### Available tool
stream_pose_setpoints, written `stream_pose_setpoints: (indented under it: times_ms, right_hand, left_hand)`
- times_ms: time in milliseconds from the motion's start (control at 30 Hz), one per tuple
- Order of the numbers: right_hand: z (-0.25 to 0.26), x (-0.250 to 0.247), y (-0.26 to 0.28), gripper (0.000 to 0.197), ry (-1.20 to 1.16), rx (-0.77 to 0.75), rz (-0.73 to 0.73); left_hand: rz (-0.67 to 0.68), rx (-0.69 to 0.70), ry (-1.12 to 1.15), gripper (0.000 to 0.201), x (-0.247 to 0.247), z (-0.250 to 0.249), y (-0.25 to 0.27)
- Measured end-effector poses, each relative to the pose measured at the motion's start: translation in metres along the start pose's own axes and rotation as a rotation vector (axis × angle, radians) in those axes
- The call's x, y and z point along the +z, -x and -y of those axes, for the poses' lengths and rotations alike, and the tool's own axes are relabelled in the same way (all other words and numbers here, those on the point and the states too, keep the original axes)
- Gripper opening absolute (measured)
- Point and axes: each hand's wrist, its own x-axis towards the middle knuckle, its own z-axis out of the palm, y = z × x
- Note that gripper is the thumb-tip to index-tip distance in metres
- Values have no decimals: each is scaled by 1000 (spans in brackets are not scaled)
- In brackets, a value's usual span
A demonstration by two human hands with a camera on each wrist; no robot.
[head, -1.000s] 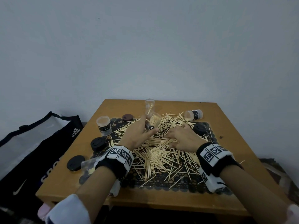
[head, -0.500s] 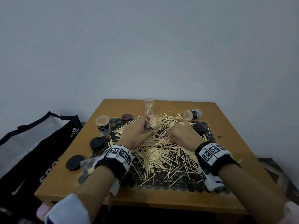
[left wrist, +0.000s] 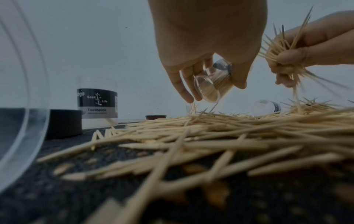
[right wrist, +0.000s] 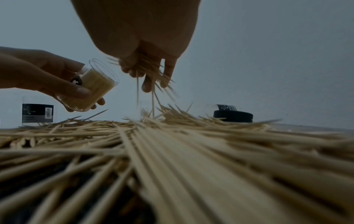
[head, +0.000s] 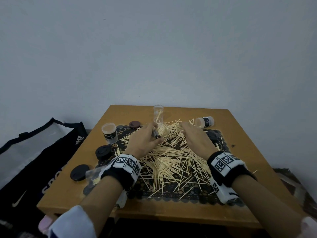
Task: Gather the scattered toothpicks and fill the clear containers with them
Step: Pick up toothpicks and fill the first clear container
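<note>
Toothpicks (head: 169, 157) lie heaped across a black lace mat (head: 171, 191) that covers the middle of our square wooden counter (head: 253, 169), which stands against a plain pale wall (head: 154, 48). With the mat as our landmark: our left hand (head: 145, 140) hovers over its far edge, fingers curled round a clear container (left wrist: 211, 87) that is tilted and already packed with toothpicks. Our right hand (head: 195, 138) is raised beside it, still over the mat, clenched on a loose bunch of toothpicks (left wrist: 277, 50) with several dangling down to the heap.

Just beyond the mat's far edge stands a tall clear tube (head: 158, 114) with a few toothpicks in it. At the mat's far left corner an upright labelled container (head: 109, 133) sits open, with a brown lid (head: 134, 124) near it. Off the far right corner another labelled container (head: 205, 121) lies on its side. Two black lids (head: 103, 152) rest along the mat's left edge, one of them out on the bare wood (head: 79, 172), and another black lid (head: 211, 134) sits on the mat's right side. A further clear container (head: 93, 176) lies at the near left, partly hidden by our wrist.

On the floor to the left of the counter leans a dark sports bag (head: 34, 160).
</note>
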Motion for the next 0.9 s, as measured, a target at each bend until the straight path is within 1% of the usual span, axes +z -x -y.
stream_pose_setpoints:
  times_ms: [67, 133, 267, 333, 467, 533, 733, 800, 900]
  right_hand:
    - [-1, 1, 0, 22, -2, 6, 15]
    - [0, 1, 0, 27, 22, -8, 34]
    - [2, -1, 0, 27, 92, -36, 48]
    - [2, -1, 0, 29, 112, -44, 74]
    - [-3, 4, -1, 45, 132, -81, 134]
    - [-3, 5, 0, 51, 115, -87, 140]
    - [-3, 0, 2, 64, 15, -83, 97]
    - [-3, -1, 2, 62, -38, -85, 28]
    - [-3, -1, 2, 56, -57, -116, -61]
  left_hand:
    - [31, 35, 32, 56, 0, -2, 1]
    - [65, 77, 63, 56, -1, -5, 2]
    - [159, 113, 126, 58, -3, -9, 4]
    - [179, 123, 140, 59, -4, -11, 5]
    - [202, 148, 144, 58, -5, -12, 5]
    - [212, 154, 133, 58, -3, -10, 5]
    - [218, 144, 97, 57, -2, -10, 3]
    - [219, 136, 90, 56, -2, -9, 3]
    - [227, 137, 86, 55, -1, -9, 3]
